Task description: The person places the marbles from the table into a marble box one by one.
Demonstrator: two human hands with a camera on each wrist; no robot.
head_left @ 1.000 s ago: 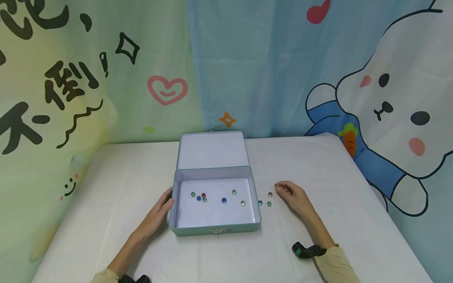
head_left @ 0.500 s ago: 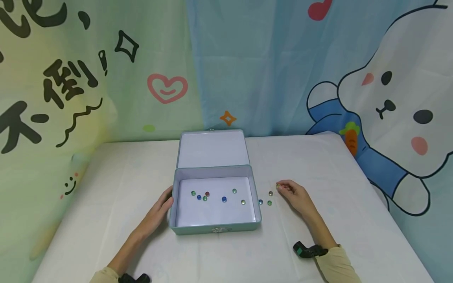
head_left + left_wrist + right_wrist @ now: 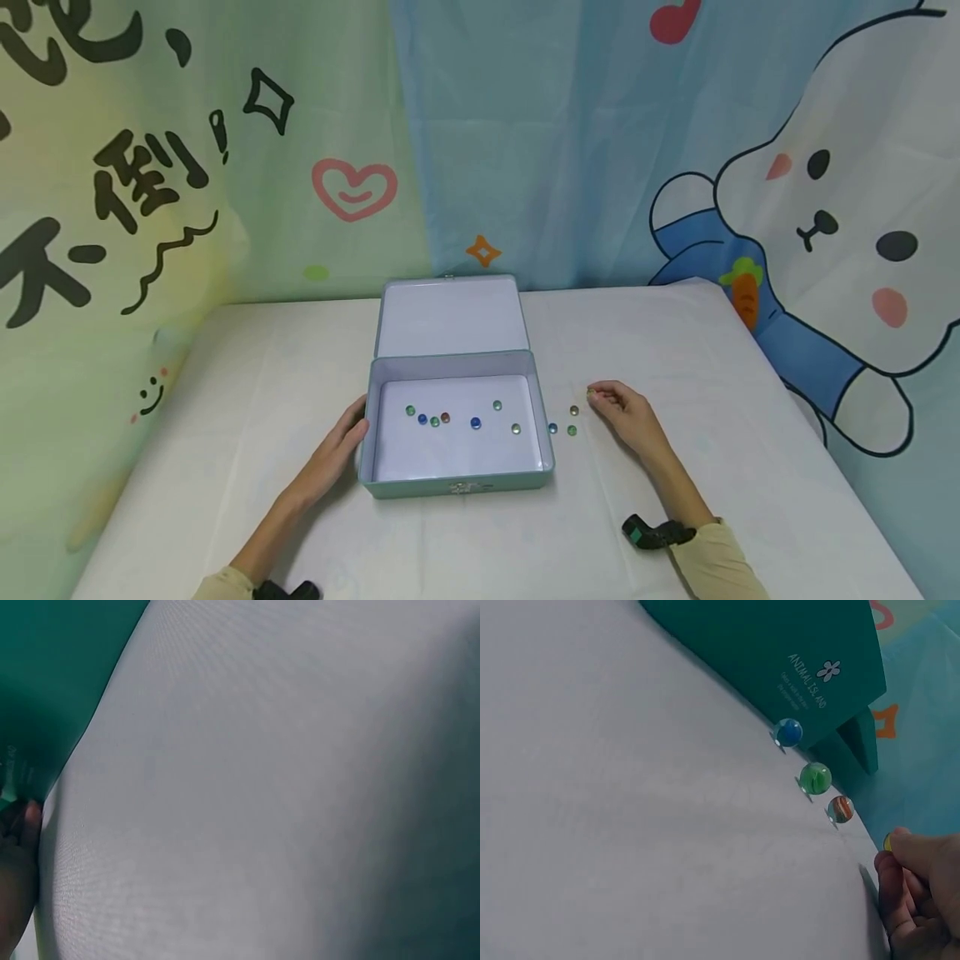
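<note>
An open, pale-lined green tin box [image 3: 457, 487] stands mid-table, with several glass marbles scattered on its floor, among them a red marble [image 3: 446, 417] and a blue marble [image 3: 476, 423]. My left hand [image 3: 333, 454] rests along the outside of the box's left wall; the left wrist view shows only part of it. Right of the box, my right hand [image 3: 624, 417] pinches a yellow marble [image 3: 888, 841] between thumb and fingers, close to the cloth. Between that hand and the box lie a blue marble [image 3: 788, 733], a green marble [image 3: 816, 778] and an orange-striped marble [image 3: 841, 810].
The raised lid [image 3: 452, 317] leans back behind the box. A white cloth [image 3: 480, 550] covers the table. A printed curtain [image 3: 525, 167] hangs along the back and sides. Black wrist cameras [image 3: 656, 532] sit on both forearms.
Inside the box, the red marble has rolled right, past a green one. The right hand has shifted very slightly right with its marble; the left hand stays against the box.
</note>
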